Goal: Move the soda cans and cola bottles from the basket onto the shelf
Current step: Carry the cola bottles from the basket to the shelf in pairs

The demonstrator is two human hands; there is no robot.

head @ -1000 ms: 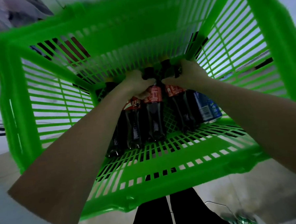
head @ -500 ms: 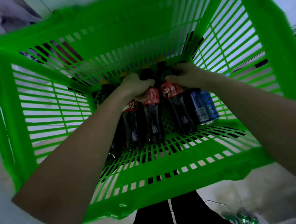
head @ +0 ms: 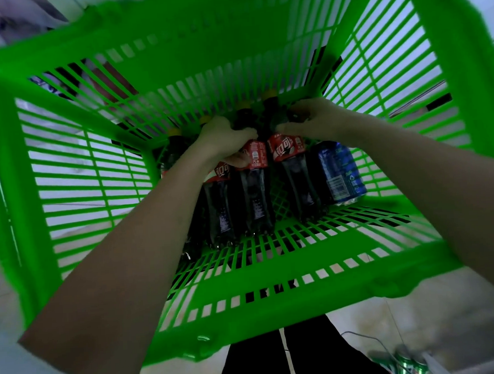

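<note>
Several dark cola bottles with red labels and yellow caps lie side by side on the floor of a green slatted basket [head: 274, 294]. My left hand [head: 223, 136] grips the necks of two bottles, among them the middle cola bottle [head: 254, 192]. My right hand [head: 314, 120] grips the neck of the right cola bottle [head: 294, 178]. A blue soda can [head: 341, 173] lies beside that bottle, under my right wrist. One more bottle [head: 175, 145] sits at the far left, partly hidden by my left forearm.
The basket's high slatted walls enclose both hands on all sides. Green soda cans [head: 406, 364] stand at the bottom right, outside the basket. Dark trousers [head: 292, 359] show below the basket's near rim, over a pale tiled floor [head: 418, 318].
The view has shifted slightly and the bottles sit a little lower in frame. Both hands keep their grip on the bottle necks; the right hand's bottle has tilted a bit.
</note>
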